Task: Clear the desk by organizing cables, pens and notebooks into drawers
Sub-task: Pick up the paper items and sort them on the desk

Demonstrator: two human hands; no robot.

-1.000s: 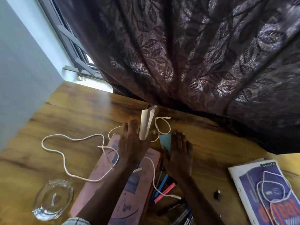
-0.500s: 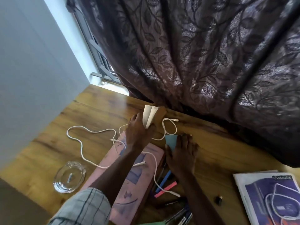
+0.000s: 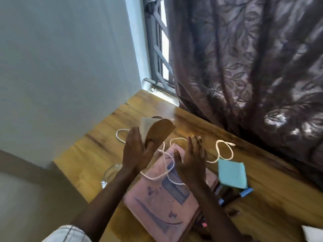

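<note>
My left hand (image 3: 135, 152) holds a small brown-covered notebook (image 3: 157, 131) lifted above the wooden desk (image 3: 272, 205), its cream pages fanned toward me. My right hand (image 3: 191, 158) hovers beside it with fingers apart, holding nothing. Under both hands lies a pink notebook (image 3: 157, 205) with blue drawings. A white cable (image 3: 225, 151) loops across the pink notebook and the desk behind it. A small teal notepad (image 3: 232, 173) lies to the right, and blue and dark pens (image 3: 236, 196) lie just below it.
A clear glass dish (image 3: 110, 173) sits at the desk's left edge, partly hidden by my left forearm. A dark patterned curtain (image 3: 253, 67) hangs along the desk's back. A grey wall (image 3: 61, 67) stands to the left and a barred window (image 3: 159, 58) behind.
My left hand has lifted the brown notebook off the desk. My right hand has risen from the teal notepad and now hovers with fingers apart. The view has swung left.
</note>
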